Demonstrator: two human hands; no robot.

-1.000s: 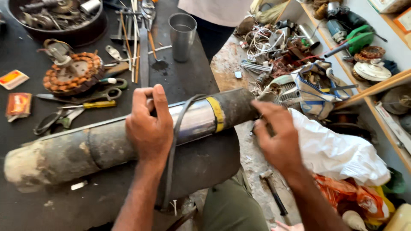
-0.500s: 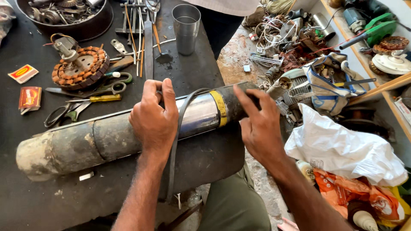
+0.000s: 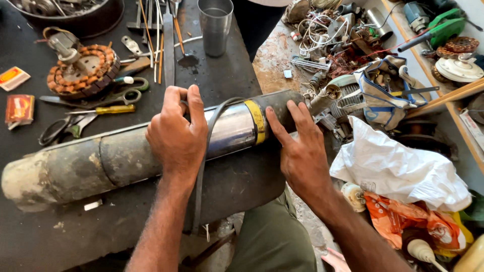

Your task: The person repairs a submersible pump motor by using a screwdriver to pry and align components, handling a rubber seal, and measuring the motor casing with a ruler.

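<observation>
A long dirty metal cylinder (image 3: 96, 163) lies across the black workbench (image 3: 237, 80), with a shiny steel section and a yellow band (image 3: 257, 122) near its right end. My left hand (image 3: 176, 138) grips over the top of the cylinder at its middle, beside a dark rubber strap (image 3: 201, 174) that loops over the cylinder and hangs down. My right hand (image 3: 302, 151) rests flat on the dark right end, fingers spread just past the yellow band.
On the bench behind lie a copper-wound stator (image 3: 80, 70), scissors (image 3: 70, 126), a yellow-handled screwdriver (image 3: 103, 110), a steel cup (image 3: 215, 25) and two small boxes (image 3: 19, 108). To the right are tangled wires and parts (image 3: 338, 45), a white plastic bag (image 3: 403, 166) and an orange bag (image 3: 403, 221).
My right hand has slid from the cylinder's far right end leftward, up to the yellow band. The left hand keeps its grip. The view has shifted slightly.
</observation>
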